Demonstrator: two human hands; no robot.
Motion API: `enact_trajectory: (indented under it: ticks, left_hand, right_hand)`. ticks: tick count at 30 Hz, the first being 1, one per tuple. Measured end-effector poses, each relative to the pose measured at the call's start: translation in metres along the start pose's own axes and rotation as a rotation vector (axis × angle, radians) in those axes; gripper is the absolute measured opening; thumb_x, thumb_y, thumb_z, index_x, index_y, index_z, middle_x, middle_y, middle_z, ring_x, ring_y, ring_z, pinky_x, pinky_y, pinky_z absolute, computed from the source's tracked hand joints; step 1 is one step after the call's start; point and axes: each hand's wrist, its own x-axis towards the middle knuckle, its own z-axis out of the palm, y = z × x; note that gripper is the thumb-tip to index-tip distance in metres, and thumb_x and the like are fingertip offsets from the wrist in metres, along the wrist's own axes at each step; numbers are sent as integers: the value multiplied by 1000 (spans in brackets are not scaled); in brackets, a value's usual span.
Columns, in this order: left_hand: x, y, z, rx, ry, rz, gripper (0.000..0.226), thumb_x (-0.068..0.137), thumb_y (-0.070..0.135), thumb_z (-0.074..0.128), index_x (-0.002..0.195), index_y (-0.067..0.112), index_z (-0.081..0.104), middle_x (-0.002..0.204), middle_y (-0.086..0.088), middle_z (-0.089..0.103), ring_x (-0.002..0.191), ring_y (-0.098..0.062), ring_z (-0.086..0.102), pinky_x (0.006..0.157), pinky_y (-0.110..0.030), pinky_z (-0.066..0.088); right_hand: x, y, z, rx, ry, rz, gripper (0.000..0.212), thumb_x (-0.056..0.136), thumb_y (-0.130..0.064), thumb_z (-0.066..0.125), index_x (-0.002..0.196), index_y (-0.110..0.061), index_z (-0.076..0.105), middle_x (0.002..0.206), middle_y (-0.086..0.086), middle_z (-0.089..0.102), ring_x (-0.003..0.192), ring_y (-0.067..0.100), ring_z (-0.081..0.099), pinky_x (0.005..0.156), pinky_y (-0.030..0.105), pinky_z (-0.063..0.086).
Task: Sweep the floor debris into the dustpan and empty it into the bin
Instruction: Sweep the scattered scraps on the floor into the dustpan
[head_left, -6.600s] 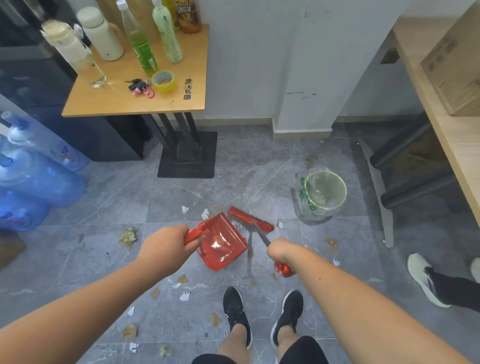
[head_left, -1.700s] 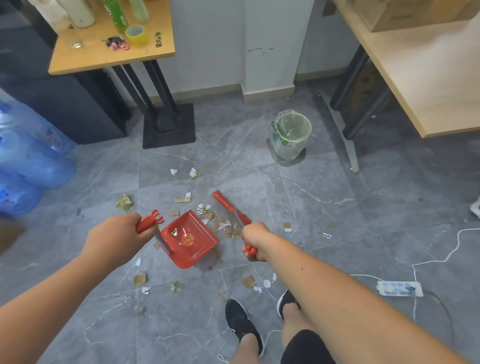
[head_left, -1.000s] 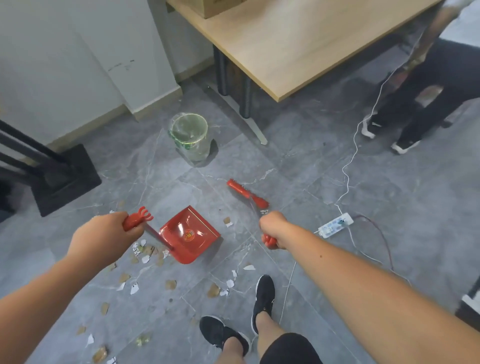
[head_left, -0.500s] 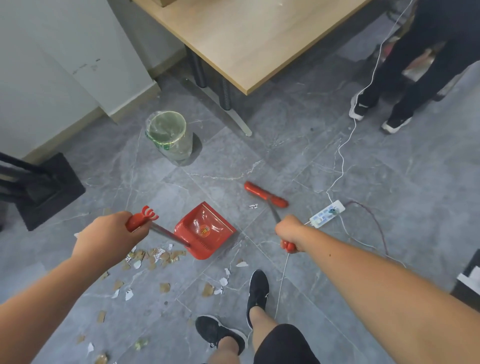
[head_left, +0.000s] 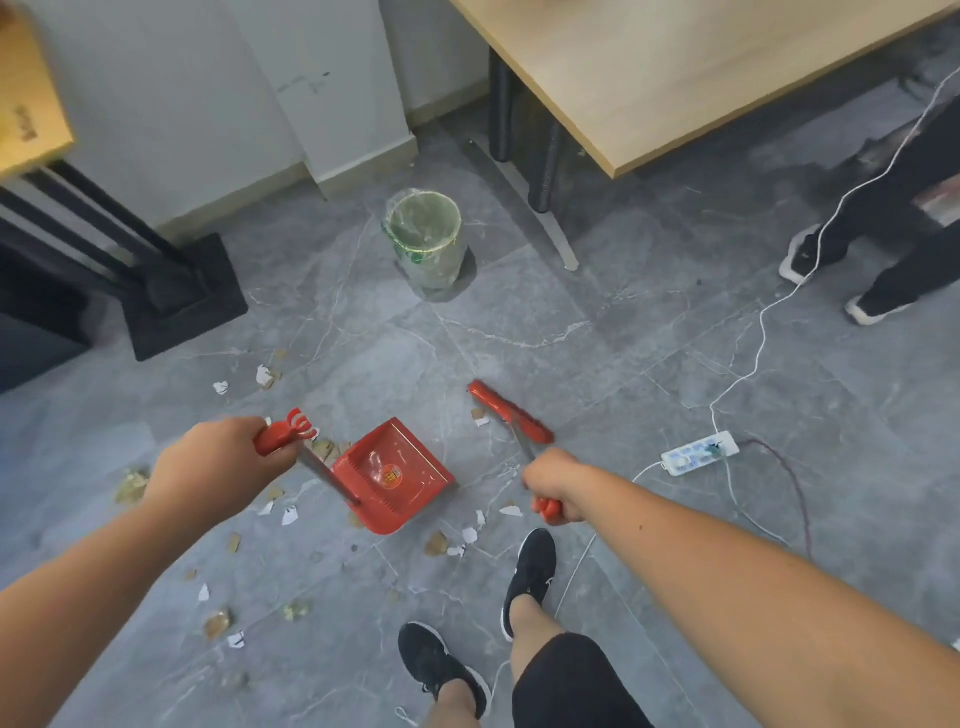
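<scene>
My left hand grips the red handle of a red dustpan, which sits low over the grey floor with its mouth facing right. My right hand holds the red handle of a small broom; its red brush head rests on the floor right of the pan, next to a few scraps. Torn paper and brown debris lie scattered left of, behind and in front of the pan. A bin lined with a clear bag stands further back by the wall.
A white power strip with cables lies on the floor to the right. A wooden desk with black legs stands at the back right, a black table base at the left. Another person's legs are at far right. My feet are below.
Since a second ago the view has swung left and back, so the bin sits nearer centre. Dustpan and broom stay in my hands, low over the floor; the brush head is now beside a few scraps.
</scene>
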Motion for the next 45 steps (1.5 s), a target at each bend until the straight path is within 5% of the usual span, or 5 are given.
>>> enact_trajectory:
  ticks: [13,18,23,31,45]
  left_hand:
    - [-121,-184,48,-192,40,-257,43,87,50,68,68,11,62,61,-6,63,60,-25,62,51,-29,40]
    - [-163,-228,65,-222,38,-341,41,86,49,68,67,12,60,60,-3,61,60,-23,60,51,-29,39]
    - [-188,-260,79,-235,49,-389,41,86,48,66,67,12,61,59,-3,62,61,-24,61,52,-29,40]
    - [-195,-270,92,-206,22,-349,42,87,51,67,64,16,60,58,0,61,56,-19,59,50,-28,38]
    - [-130,-202,79,-247,12,-114,41,89,49,65,69,14,62,60,-5,62,58,-23,60,50,-28,41]
  right_hand:
    - [-40,13,197,-126,-101,23,21,92,1,31,94,-6,50,47,8,52,31,9,30,36,12,27]
    - [-52,30,265,-155,-123,-3,44,86,0,25,118,-7,54,63,12,49,27,10,31,36,12,29]
    - [-72,39,298,-173,-167,6,25,90,-1,29,93,-8,53,61,11,48,30,10,32,35,13,28]
    - [-84,39,289,-67,-176,32,17,90,-2,39,88,-9,54,38,2,39,34,10,35,34,13,29]
    - [-90,44,141,100,19,23,30,98,-9,41,68,-10,44,44,4,38,31,9,38,32,11,29]
